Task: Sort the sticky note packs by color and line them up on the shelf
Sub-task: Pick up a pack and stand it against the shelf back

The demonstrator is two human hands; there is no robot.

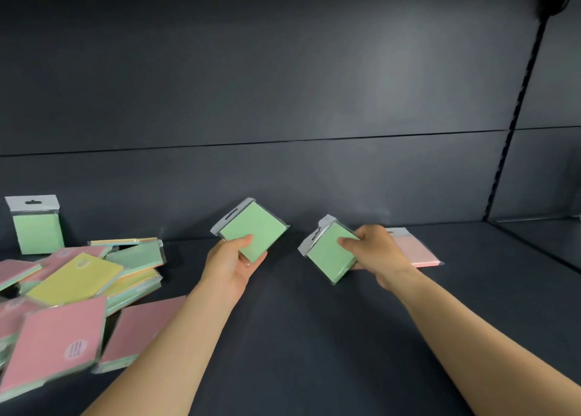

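Head view: left hand [234, 260] and right hand [372, 249] are each gripping a green pack, fingers curled; standing green pack [37, 231] is lying at nine o'clock, nearer the left.

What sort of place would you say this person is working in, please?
Probably a shop display shelf being stocked. A dark shelf has a slotted upright on its back panel, and the sticky note packs are retail-wrapped, like the standing green pack with its hang-tab header.

Both forearms bare; left hand [231, 260] and right hand [374, 250] ungloved.
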